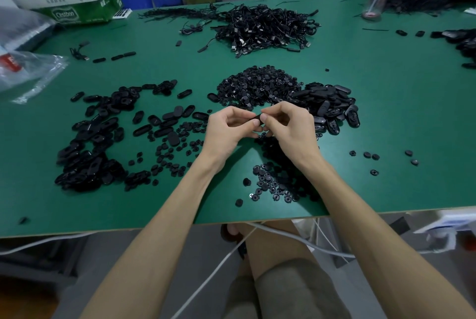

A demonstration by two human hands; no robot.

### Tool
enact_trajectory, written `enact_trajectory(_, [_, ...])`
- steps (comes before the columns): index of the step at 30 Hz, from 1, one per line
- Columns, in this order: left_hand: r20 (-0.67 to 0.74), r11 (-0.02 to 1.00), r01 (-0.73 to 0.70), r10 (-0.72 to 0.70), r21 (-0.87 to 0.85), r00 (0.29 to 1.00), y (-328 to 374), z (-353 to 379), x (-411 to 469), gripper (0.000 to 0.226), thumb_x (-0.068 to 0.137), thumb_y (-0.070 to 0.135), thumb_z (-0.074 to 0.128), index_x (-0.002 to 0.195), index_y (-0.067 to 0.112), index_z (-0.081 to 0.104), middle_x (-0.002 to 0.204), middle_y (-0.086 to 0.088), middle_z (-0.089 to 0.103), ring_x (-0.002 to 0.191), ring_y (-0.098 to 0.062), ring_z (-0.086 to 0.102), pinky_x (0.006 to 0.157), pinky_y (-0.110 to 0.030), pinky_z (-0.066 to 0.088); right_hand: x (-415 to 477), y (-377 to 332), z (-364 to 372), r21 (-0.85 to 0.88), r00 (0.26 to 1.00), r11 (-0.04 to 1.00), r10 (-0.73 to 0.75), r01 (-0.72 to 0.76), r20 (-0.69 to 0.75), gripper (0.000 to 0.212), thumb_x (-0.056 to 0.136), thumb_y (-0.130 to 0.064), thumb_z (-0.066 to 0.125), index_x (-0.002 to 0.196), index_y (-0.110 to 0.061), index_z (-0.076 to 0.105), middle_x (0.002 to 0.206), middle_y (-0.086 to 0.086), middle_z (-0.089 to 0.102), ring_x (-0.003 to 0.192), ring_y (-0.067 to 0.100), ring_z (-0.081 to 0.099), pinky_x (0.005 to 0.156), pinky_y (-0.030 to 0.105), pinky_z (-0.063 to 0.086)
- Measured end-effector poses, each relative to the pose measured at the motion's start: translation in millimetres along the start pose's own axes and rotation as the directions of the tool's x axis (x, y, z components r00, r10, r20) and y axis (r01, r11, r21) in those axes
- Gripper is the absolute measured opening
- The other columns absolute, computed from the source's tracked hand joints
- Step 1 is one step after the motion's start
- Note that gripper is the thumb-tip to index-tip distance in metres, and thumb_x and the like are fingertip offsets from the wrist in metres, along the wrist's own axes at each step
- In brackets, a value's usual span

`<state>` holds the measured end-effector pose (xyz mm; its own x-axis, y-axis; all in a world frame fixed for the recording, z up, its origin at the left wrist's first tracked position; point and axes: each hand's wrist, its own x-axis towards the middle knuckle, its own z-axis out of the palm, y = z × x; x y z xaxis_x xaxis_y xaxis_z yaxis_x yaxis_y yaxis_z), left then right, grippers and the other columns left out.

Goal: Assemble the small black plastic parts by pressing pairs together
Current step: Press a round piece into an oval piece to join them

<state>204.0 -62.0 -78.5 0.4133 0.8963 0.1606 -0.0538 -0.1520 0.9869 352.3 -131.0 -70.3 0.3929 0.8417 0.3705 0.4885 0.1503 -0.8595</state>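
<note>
Head view | left hand (226, 129) and right hand (288, 125) grip closed, pinching one black plastic part (255, 121) | bare green desk (226, 185) beneath wrists, piles either side.

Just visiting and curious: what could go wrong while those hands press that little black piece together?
The black part is pinched between the left hand and right hand, so it might slip into the loose piles below. The round pieces lie near the table edge by the right forearm; a nudge could sweep some off.
</note>
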Motion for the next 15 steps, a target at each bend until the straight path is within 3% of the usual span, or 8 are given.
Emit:
enact_trajectory(7, [0.010, 1.000, 0.012, -0.012, -0.009, 1.000, 1.3, -1.4, -0.5, 0.020, 0.088, 0.001, 0.079, 0.105, -0.005, 0.069, 0.096, -0.019, 0.077, 0.087, -0.030, 0.078, 0.076, -0.032, 0.063, 0.3, -0.9, -1.6, -0.010, 1.000, 1.000, 0.015, -0.015, 0.012, 0.007, 0.095, -0.015, 0.072, 0.099, -0.010, 0.076, 0.083, -0.004, 0.074, 0.075, 0.014, 0.071, 0.072, 0.030, 0.059])
enact_trajectory(15, [0.018, 1.000, 0.025, -0.025, 0.004, 1.000, -0.3, -1.0, -0.5, 0.016, 0.090, -0.002, 0.075, 0.105, -0.003, 0.068, 0.098, -0.020, 0.076, 0.085, -0.029, 0.078, 0.079, -0.032, 0.063, -1.7, -1.3, 0.3, -0.024, 1.000, 1.000, 0.007, -0.007, 0.021, 0.003, 0.094, -0.015, 0.073, 0.092, -0.016, 0.073, 0.075, -0.011, 0.069, 0.064, -0.001, 0.063, 0.064, 0.013, 0.047])
